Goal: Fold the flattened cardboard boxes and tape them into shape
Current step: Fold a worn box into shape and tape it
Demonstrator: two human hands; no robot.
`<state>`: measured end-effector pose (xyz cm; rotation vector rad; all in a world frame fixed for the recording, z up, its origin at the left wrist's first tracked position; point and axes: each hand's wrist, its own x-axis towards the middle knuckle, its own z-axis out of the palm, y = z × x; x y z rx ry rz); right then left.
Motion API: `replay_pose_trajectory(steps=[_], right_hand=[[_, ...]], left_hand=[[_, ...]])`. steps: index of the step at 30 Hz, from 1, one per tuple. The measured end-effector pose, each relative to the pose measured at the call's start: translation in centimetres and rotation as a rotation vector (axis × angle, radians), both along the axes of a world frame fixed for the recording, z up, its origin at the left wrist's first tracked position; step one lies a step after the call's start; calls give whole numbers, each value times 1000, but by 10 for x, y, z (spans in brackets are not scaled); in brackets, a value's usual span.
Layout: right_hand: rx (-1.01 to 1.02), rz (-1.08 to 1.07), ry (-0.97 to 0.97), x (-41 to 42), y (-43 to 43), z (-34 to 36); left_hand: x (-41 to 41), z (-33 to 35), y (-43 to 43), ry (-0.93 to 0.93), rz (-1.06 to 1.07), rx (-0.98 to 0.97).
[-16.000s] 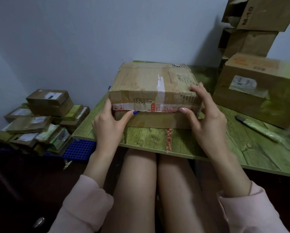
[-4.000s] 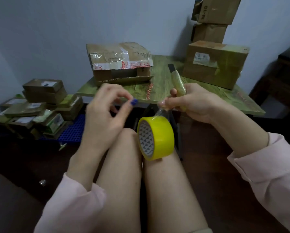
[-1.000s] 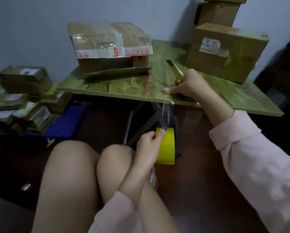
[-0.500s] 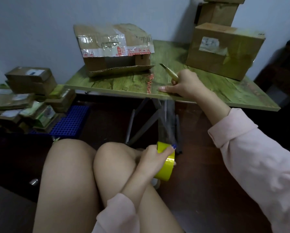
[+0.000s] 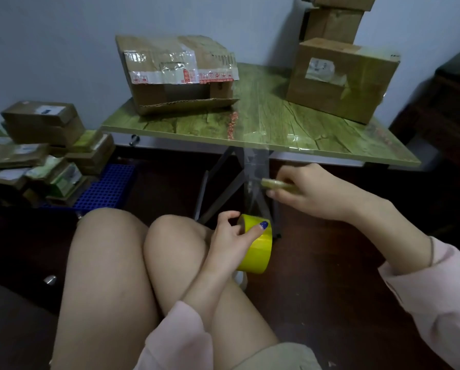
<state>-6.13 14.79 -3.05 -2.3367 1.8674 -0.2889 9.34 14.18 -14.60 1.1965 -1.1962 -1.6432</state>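
Now the blade sits beside a stretched strip

Head view: the left hand point(image 5: 231, 241) grips the yellow roll point(image 5: 258, 252) low down, just off the right knee, thumb over its outer face and fingers curled at its near rim. From the roll a clear strip point(image 5: 254, 166) rises almost straight up and slightly away to the front edge of the table point(image 5: 277, 118), where its free end appears stuck down. The strip's long axis therefore runs near vertical, between roll and table edge.

The right hand point(image 5: 311, 193) is closed round a cutter point(image 5: 273, 183), held roughly level with its tip pointing left. The tip lies at the strip's right edge, about midway along its length; whether the blade touches the film cannot be told, as the tape is transparent and the tip is small. The cutter thus lies across the strip, almost square to it, and the right hand is by far the nearer to the cut line, while the left only holds the tension from below.

Judging from this, the next move is a short leftward stroke through the film, which needs the roll kept pulled down so the strip stays taut.

The box point(image 5: 175, 73) to be taped stands on the table's far left, its front flap hanging open, well apart from both hands. A second box point(image 5: 341, 78) stands at the far right.
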Motion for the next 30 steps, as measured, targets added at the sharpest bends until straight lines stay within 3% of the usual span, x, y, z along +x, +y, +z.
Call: replay_pose_trajectory(steps=[13, 21, 30], right_hand=[[-37, -52, 363, 16, 4, 2], [-94, -70, 297, 11, 5, 8], [-65, -47, 345, 20, 11, 3]], left_hand=[[1, 5, 4, 80, 23, -15], [-2, 7, 2, 116, 56, 108], [-2, 10, 5, 57, 72, 55]])
